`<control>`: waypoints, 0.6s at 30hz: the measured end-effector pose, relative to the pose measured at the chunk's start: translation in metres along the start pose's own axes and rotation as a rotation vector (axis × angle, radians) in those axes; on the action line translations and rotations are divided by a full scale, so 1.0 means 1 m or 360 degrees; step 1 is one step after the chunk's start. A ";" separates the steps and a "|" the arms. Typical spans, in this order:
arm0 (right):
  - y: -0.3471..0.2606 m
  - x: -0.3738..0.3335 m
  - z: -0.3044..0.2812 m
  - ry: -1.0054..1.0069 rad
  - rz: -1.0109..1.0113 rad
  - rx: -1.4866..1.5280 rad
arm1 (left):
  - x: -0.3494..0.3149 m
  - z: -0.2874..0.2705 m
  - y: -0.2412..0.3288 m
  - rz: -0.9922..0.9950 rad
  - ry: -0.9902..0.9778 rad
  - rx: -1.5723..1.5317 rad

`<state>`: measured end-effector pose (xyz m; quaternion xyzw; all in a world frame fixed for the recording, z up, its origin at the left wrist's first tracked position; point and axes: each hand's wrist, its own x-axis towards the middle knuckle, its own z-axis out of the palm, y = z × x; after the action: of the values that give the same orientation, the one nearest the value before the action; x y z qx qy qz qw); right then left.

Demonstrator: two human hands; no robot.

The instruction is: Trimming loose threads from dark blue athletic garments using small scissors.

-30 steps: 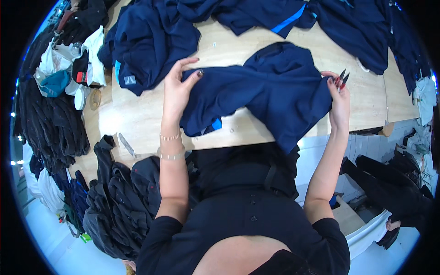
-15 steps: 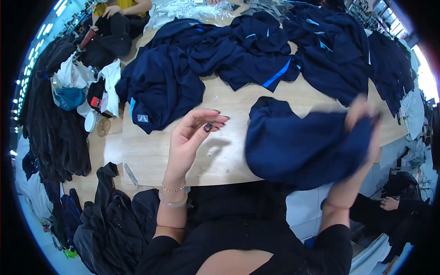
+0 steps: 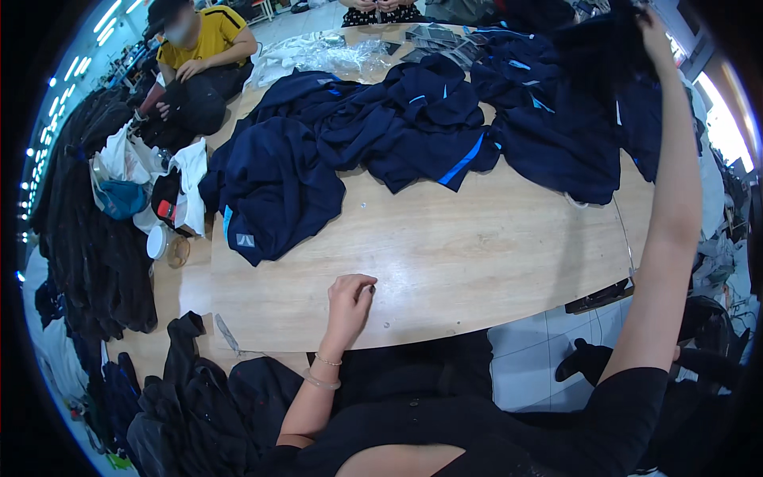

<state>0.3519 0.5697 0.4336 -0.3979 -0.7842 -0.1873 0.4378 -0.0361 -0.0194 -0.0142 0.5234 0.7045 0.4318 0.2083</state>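
Observation:
My right arm reaches to the far right of the table. At its end my right hand [image 3: 655,38] is closed on a dark garment [image 3: 598,57], blurred by motion and held up above the navy garments there. Over the table's near edge, my left hand [image 3: 350,304] is closed, with its fingers curled together and nothing visible in it. Beyond it, navy garments [image 3: 274,171] with light blue trim lie crumpled along the far side. Another navy pile [image 3: 556,139] lies at the right, below the held garment.
A small thread snipper [image 3: 226,332] lies at the table's left front edge. Dark garments [image 3: 203,389] are heaped at the lower left. A round white lid [image 3: 157,242] and a teal pouch [image 3: 121,197] are at the left. A co-worker [image 3: 208,49] in yellow handles dark cloth.
My right hand has carried the navy garment from the near right of the table up to the far right. My left hand has drawn nearer, and its fingers have closed.

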 end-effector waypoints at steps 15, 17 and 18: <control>-0.217 -0.308 0.346 -0.1042 0.1374 0.1396 | 0.010 0.013 -0.007 0.0237 -0.0019 0.0062; -0.215 -0.302 0.361 -0.0868 0.1556 0.1283 | 0.013 0.016 -0.005 0.0276 -0.0018 0.0058; -0.254 -0.299 0.360 -0.0923 0.1548 0.1336 | 0.006 0.010 -0.009 0.0223 0.0018 0.0106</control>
<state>0.0479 0.5073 0.0008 -0.5347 -0.6083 0.4616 0.3618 -0.0356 -0.0105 -0.0260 0.5755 0.6814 0.4244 0.1561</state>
